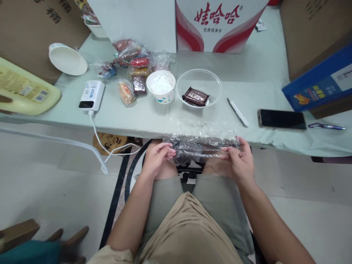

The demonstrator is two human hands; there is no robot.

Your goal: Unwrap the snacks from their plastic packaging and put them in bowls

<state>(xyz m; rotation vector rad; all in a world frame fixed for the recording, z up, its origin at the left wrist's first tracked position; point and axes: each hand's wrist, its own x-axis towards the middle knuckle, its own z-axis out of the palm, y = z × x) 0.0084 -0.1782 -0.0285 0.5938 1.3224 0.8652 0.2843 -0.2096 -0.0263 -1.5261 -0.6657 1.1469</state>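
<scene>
Between my two hands a sheet of clear plastic film [200, 143] is held stretched above my lap, at the table's front edge. My left hand [158, 157] pinches its left end, and my right hand [240, 157] grips its right end. Part of the crinkled film lies over the table edge. Just beyond it stands a clear plastic bowl [216, 90] with a brown wrapped snack [195, 96] in it. To the left of the bowl is a paper cup [162, 98] holding something white. A white pen-like cutter [238, 112] lies to the right.
Several wrapped snacks [139, 62] are heaped behind the cup. A white power bank [93, 93] with a cable, a tipped paper bowl [68, 60] and a yellow bottle [30, 88] are on the left. At right lie a phone [282, 119] and a pen [326, 126]. White boxes [217, 27] stand behind.
</scene>
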